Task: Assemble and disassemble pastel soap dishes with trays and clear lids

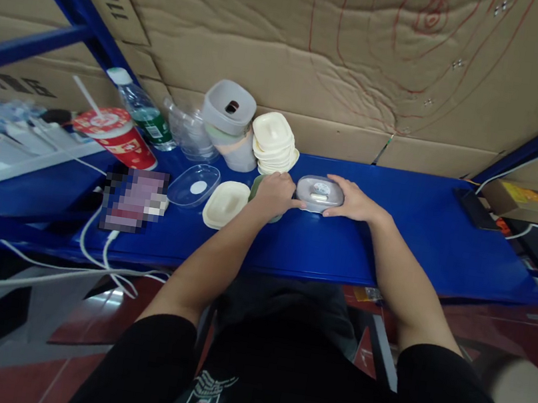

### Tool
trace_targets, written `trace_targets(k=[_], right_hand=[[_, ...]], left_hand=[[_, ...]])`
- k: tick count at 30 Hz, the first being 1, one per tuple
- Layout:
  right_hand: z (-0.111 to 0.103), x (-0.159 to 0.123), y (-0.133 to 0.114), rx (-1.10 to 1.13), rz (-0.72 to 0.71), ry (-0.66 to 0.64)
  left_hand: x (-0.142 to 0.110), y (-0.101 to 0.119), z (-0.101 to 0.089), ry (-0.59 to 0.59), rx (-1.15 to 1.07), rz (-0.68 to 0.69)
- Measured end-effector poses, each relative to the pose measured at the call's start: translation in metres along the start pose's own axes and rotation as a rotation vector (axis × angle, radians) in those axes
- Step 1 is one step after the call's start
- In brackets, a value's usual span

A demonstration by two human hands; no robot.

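My right hand (354, 201) is closed around the right end of a small grey oval box with a clear lid (320, 194), thumb at its near edge and a finger along its far edge. A white piece shows on top of the box. My left hand (274, 194) lies over a green dish (254, 188), fingers curled, hiding most of it. The left thumb reaches to the left edge of the box. Left of that hand sits a cream dish (226, 204), and beside it a clear lid (194, 186) with a white round label lies on the blue table.
Behind stand a stack of cream dishes (273, 143), a stack of grey boxes (229, 109) and clear lids (191, 132). At left are a red cup with a straw (126, 140), a water bottle (148, 115) and white cables (105, 264). A black phone-like slab (477, 210) lies right.
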State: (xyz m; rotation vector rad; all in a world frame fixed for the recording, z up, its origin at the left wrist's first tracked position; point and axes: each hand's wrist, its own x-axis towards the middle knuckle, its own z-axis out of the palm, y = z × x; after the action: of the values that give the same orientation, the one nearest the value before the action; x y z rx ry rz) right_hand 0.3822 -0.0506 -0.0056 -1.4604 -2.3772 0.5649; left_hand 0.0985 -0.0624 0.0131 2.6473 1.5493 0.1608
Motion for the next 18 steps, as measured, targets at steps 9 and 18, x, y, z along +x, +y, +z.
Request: trace_targets(k=[9,18], right_hand=[[-0.036,-0.019,0.042,-0.268,0.605,0.29],[-0.038,-0.022,0.058,-0.387,0.523,0.329]], left_hand=[[-0.003,0.002,-0.002,0.063,-0.08,-0.014],[-0.007,0.006,-0.002,0.036,-0.092,0.021]])
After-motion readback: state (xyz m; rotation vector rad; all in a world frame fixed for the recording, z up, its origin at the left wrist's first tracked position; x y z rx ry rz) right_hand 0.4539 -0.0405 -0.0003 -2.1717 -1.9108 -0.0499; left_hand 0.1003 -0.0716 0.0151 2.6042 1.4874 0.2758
